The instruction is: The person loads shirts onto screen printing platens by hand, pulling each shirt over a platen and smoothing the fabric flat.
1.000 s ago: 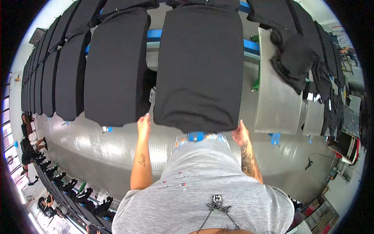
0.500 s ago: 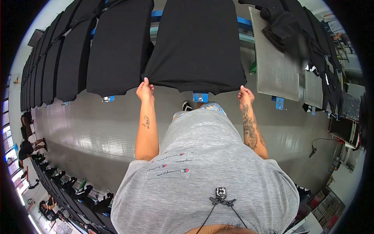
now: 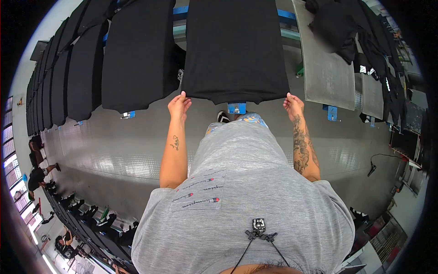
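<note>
A black garment (image 3: 235,50) lies stretched over a flat board in front of me, its near hem drawn out between my hands. My left hand (image 3: 179,106) pinches the left corner of the hem between thumb and fingers. At the right corner, my right hand (image 3: 294,106) pinches the cloth the same way. A blue metal bracket (image 3: 237,108) shows below the middle of the hem. On the left, a neighbouring board bears another smooth black garment (image 3: 137,59). A bare grey board (image 3: 327,73) is on the right, with a bunched black garment (image 3: 335,27) over its far part.
More black-covered boards (image 3: 84,73) run off to the left. Blue rails (image 3: 287,17) pass behind the boards. At the far left is a person (image 3: 37,177), and another person (image 3: 66,238) is at the lower left. A cable with a dark tool (image 3: 372,169) lies on the floor at right.
The hem, lying over the board edge at first, was taken hold of at both corners. It was pulled wide to the left, and that left corner has since moved back to the right.
</note>
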Demonstrator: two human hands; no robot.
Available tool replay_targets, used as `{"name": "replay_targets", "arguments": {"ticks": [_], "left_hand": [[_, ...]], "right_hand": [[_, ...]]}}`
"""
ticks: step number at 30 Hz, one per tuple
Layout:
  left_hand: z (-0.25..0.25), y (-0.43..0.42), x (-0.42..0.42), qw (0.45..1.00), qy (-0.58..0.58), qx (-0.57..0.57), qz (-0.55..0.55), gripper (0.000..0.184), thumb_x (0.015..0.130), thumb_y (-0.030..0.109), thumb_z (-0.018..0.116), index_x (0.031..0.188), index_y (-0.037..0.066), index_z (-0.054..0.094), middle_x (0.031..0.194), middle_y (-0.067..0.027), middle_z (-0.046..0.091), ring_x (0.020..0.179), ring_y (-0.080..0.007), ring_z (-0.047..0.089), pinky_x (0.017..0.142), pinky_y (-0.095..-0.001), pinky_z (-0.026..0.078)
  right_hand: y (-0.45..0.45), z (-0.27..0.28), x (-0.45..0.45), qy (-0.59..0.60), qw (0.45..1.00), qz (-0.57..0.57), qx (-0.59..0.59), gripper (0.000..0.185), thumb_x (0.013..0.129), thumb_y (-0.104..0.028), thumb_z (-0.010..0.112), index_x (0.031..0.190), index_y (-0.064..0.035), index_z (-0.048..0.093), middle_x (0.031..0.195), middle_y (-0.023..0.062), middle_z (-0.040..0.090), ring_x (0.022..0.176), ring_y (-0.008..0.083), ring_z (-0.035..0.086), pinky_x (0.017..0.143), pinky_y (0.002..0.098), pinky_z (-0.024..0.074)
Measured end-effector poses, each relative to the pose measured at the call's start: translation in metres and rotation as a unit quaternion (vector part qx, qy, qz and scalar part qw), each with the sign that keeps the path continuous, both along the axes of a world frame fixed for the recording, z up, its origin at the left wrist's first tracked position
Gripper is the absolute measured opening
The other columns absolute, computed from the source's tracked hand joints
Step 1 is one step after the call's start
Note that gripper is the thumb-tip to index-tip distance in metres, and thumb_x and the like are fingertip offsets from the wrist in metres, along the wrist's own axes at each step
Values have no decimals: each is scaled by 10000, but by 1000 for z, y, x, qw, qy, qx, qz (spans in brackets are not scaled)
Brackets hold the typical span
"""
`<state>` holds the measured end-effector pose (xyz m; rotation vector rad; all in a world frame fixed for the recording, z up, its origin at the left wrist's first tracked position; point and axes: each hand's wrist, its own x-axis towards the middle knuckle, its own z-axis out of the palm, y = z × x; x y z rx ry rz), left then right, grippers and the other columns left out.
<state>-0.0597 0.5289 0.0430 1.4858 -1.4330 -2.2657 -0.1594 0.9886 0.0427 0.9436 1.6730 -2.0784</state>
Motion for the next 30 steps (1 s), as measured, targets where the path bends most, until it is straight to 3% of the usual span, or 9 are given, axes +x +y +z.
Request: {"name": "replay_targets", "arguments": {"ticks": [2,5,6,9,12,16,22,26,30], "left_hand": [[-6,-12,3,996,5,59,-69,415,863,384,692,978,2,578,922,-115,617,874,-223,628,755,-355,540],[0,-13,-6,956,-35,289,-30,664,856,588,593,1126,-15,526,1103,-137,563,1086,-281,541,905,-438,474],[0,-11,-14,950,-21,313,-4,696,855,611,569,1174,-4,507,1165,-137,540,1126,-283,514,932,-449,455],[-4,-11,-51,925,-8,377,45,762,870,626,520,1325,18,454,1350,-135,497,1228,-306,477,1006,-479,411],[-47,-41,-69,947,19,317,55,558,947,467,492,1304,38,505,1370,-129,504,1261,-299,473,1078,-484,352],[-33,-47,-55,956,100,216,173,478,954,390,530,1273,34,531,1316,-111,552,1220,-278,510,1066,-443,380],[-20,-38,-46,948,106,186,235,456,917,339,610,1236,20,550,1280,-95,578,1179,-250,536,1055,-421,391],[-22,-38,-48,943,84,172,272,438,913,336,618,1233,43,562,1264,-85,588,1154,-248,546,1042,-410,400],[-44,-48,-41,944,92,159,275,465,898,329,648,1242,36,537,1277,-84,553,1157,-251,521,1016,-423,409]], "right_hand": [[-2,9,-8,-74,994,2,-80,213,876,-246,682,917,-55,597,783,36,592,677,137,576,637,279,494],[-14,10,-27,-196,960,-33,-195,457,865,-451,662,1007,-23,591,850,88,595,766,227,588,818,401,502],[-13,-13,-38,-205,935,-54,-283,633,848,-567,614,1105,11,578,1022,152,627,944,286,603,959,448,445],[-13,-53,-69,-195,907,-69,-367,616,881,-494,605,1211,23,548,1300,167,554,1183,284,538,1056,449,384],[-13,-67,-80,-85,948,-177,-250,526,958,-424,512,1254,11,529,1328,192,529,1227,289,516,1087,469,352],[13,-62,-66,50,911,-256,-320,422,964,-288,543,1266,7,524,1314,163,544,1210,282,523,1064,450,393],[8,-42,-63,57,894,-413,-166,383,880,-173,678,1212,-14,574,1296,122,563,1194,242,527,1062,414,402],[40,-112,-67,80,863,-419,-271,387,888,-90,639,1253,6,552,1319,139,530,1205,266,497,1052,385,416],[41,-101,-66,63,883,-387,-260,402,890,-97,640,1273,-19,545,1358,135,495,1230,246,476,1061,399,403]]}}
